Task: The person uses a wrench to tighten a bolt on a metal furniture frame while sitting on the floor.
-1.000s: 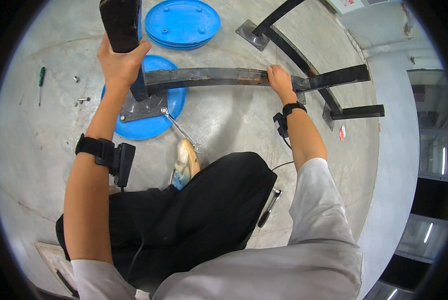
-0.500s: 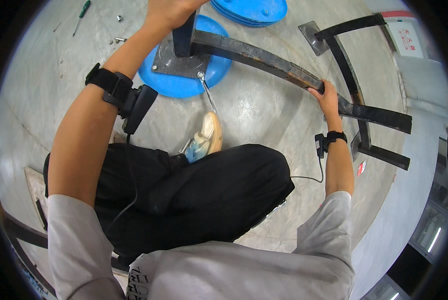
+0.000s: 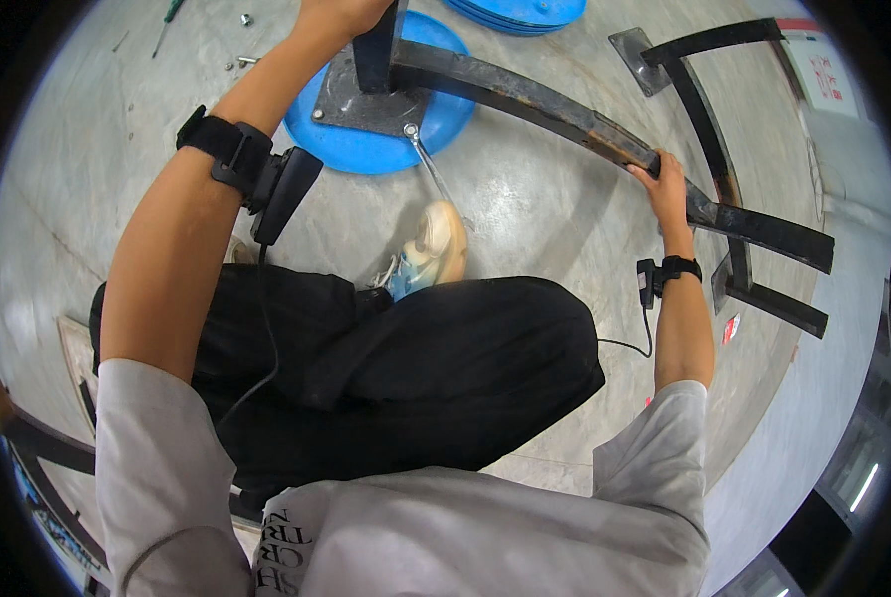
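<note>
A black metal frame [image 3: 525,95] with a square foot plate [image 3: 361,104] rests on a blue round plastic disc [image 3: 356,157] at the upper middle. My left hand [image 3: 351,12] holds the frame's upright post by the plate; its fingers are partly cut off by the picture's top edge. Farther right, my right hand [image 3: 670,194] is wrapped round the long beam, thumb on the near side. A ring-ended wrench [image 3: 430,164] sits at the bolt on the plate's near right corner, its handle running toward my shoe [image 3: 441,244]. Neither hand touches the wrench.
Another black metal frame [image 3: 704,129] stands at the right. Stacked blue discs [image 3: 520,14] lie at the top. A green-handled screwdriver [image 3: 172,12], a socket [image 3: 246,19] and small bolts [image 3: 246,62] lie on the floor at upper left. Black metal pieces [image 3: 52,443] are at lower left.
The view has shifted a little, so the frame, disc and wrench appear slightly higher and farther right. Both hands keep their hold on the frame.
</note>
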A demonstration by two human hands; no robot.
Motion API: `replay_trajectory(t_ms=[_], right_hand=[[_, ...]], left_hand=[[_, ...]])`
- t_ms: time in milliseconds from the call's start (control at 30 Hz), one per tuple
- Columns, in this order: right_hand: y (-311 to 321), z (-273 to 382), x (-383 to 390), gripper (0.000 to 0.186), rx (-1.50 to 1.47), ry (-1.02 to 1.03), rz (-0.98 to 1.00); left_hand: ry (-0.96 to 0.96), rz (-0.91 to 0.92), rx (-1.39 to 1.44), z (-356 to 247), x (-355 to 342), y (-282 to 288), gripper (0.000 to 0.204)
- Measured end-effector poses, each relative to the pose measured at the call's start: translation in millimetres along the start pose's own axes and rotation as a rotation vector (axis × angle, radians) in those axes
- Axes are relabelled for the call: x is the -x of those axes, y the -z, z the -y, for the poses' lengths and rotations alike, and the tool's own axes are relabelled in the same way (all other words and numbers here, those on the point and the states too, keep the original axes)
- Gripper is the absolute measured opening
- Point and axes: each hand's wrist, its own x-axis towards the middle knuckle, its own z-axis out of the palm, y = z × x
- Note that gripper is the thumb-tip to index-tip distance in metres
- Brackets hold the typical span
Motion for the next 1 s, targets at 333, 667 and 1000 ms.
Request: replay_trajectory(t_ms=[333, 667, 1000], right_hand=[[1.6, 104.0, 36.3, 0.052, 0.044, 0.281, -0.259], [-38.5, 201.1, 34.6, 0.076, -0.474, 0.463, 0.623], [-48.8, 212.8, 33.2, 0.068, -0.402, 0.392, 0.788]], left_hand=[[-0.008, -0.050, -0.013, 2.5, 2.7, 5.1, 0.018], [0.017, -0.029, 0.046, 3.0, 4.9, -2.5, 0.017], [-0.035, -0.027, 0.059, 7.2, 5.4, -2.2, 0.022]])
